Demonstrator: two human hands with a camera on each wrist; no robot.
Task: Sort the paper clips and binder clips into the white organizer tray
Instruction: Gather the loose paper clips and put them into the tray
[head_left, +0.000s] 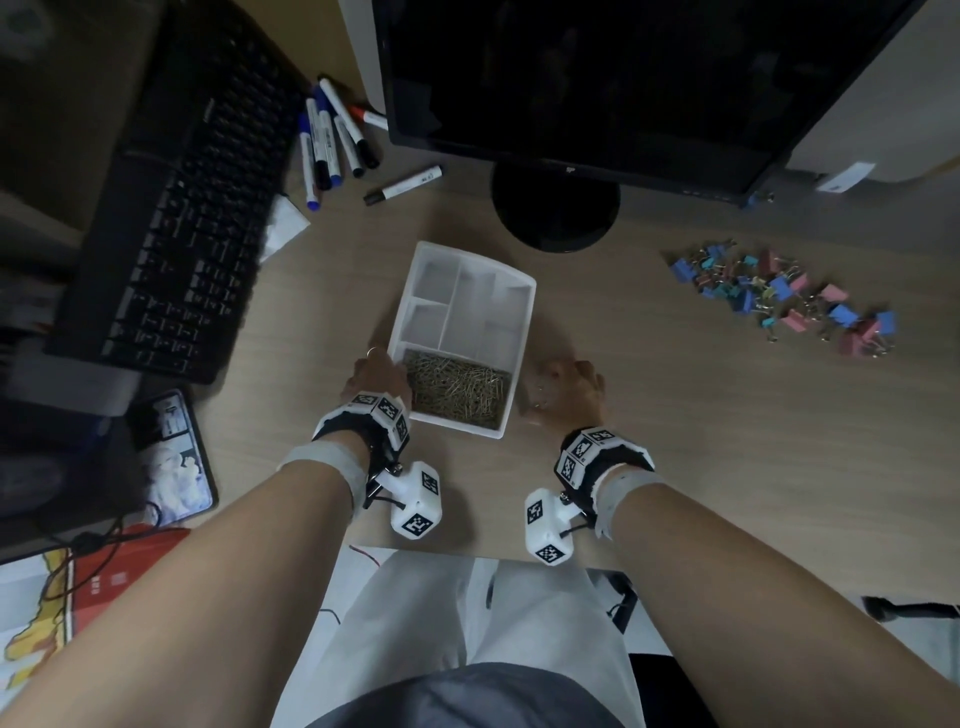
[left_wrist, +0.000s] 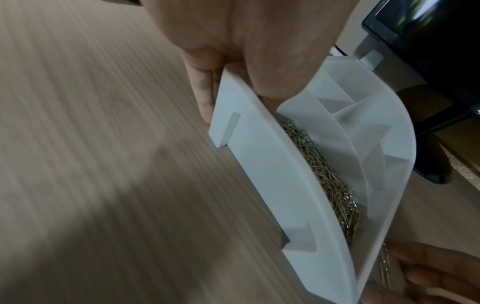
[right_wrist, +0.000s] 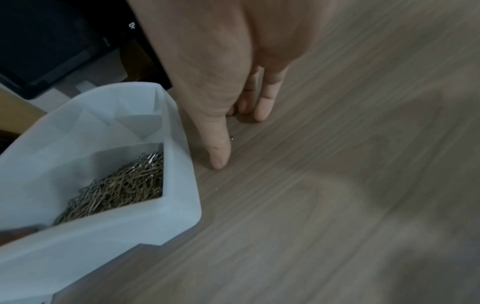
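Note:
The white organizer tray (head_left: 511, 364) stands mid-desk, and its near long compartment holds a heap of metal paper clips (head_left: 457, 392); the other compartments look bare. My left hand (head_left: 376, 371) grips the tray's near left corner. In the left wrist view the thumb (left_wrist: 272, 72) lies inside the tray wall (left_wrist: 259, 164) and the fingers (left_wrist: 205, 92) outside it. My right hand (head_left: 563, 389) rests on the desk beside the tray's right wall, fingertips (right_wrist: 261, 111) and thumb (right_wrist: 219, 154) touching the wood. A few loose paper clips (left_wrist: 384, 265) lie by its fingers. Coloured binder clips (head_left: 784, 299) are piled at the far right.
A black keyboard (head_left: 176, 208) lies at the far left with several markers (head_left: 337, 135) beside it. The monitor (head_left: 571, 78) and its round base (head_left: 556, 208) stand just behind the tray. A phone (head_left: 166, 421) sits near the desk's left front edge.

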